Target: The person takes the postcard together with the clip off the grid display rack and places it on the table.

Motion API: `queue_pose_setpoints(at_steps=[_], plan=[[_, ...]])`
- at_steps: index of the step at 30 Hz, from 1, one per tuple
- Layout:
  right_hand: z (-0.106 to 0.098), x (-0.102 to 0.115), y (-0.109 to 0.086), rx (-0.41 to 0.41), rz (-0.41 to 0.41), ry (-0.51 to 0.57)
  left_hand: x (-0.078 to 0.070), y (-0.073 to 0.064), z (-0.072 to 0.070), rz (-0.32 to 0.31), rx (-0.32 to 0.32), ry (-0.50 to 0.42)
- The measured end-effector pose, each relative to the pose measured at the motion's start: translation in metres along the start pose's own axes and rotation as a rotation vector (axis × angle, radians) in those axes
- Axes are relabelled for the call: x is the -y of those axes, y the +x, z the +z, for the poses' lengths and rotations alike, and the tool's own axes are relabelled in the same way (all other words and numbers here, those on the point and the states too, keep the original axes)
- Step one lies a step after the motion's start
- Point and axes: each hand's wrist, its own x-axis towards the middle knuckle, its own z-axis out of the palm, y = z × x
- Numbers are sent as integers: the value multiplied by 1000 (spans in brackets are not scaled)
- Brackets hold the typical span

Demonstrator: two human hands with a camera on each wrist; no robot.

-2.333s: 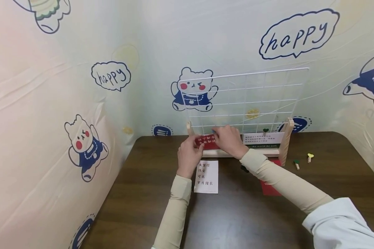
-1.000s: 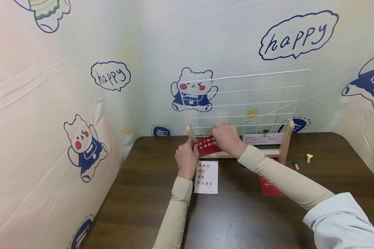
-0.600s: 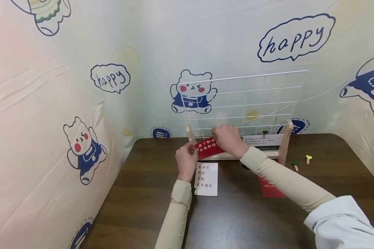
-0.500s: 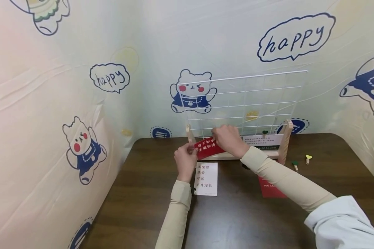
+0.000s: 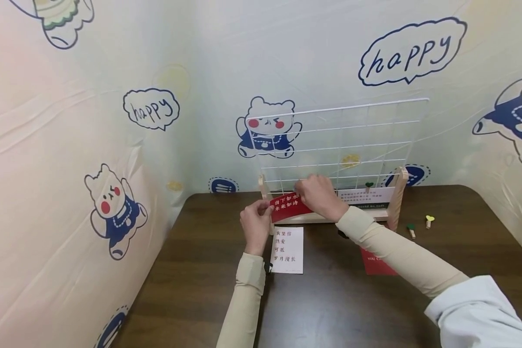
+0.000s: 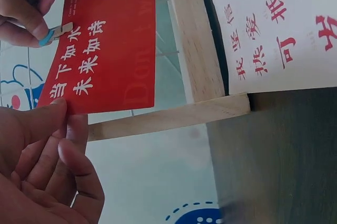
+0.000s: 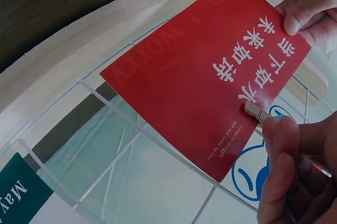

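Note:
My left hand (image 5: 255,224) pinches the left corner of a red card (image 6: 116,50) with white characters, thumb on its front and fingers behind. My right hand (image 5: 322,195) pinches a small wooden clothespin (image 7: 256,112) with a blue top. Its wooden tip lies over the card's upper edge, near the middle. Tilted, the card stands before the low part of a white wire grid (image 5: 341,137). That grid rises from a wooden base with two side posts (image 5: 398,198). In the head view my right hand hides the clothespin and the card's right part.
A white-and-green card (image 5: 365,195) hangs at the grid's lower right under a green heart clothespin (image 5: 369,185). On the table (image 5: 200,290) lie a white card (image 5: 287,251), another red card (image 5: 376,266) partly under my right forearm, a green clothespin (image 5: 411,231) and a yellow one (image 5: 429,221).
My left hand has shifted slightly left, keeping the card's corner. The red card has tilted, its left end lower, and more of its front shows. My right hand has barely moved.

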Motion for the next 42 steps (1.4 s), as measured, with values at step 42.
queue_pose_setpoints(at_steps=[42], plan=[[-34, -25, -21, -17, 122, 285, -17, -3, -17, 5, 149, -37]])
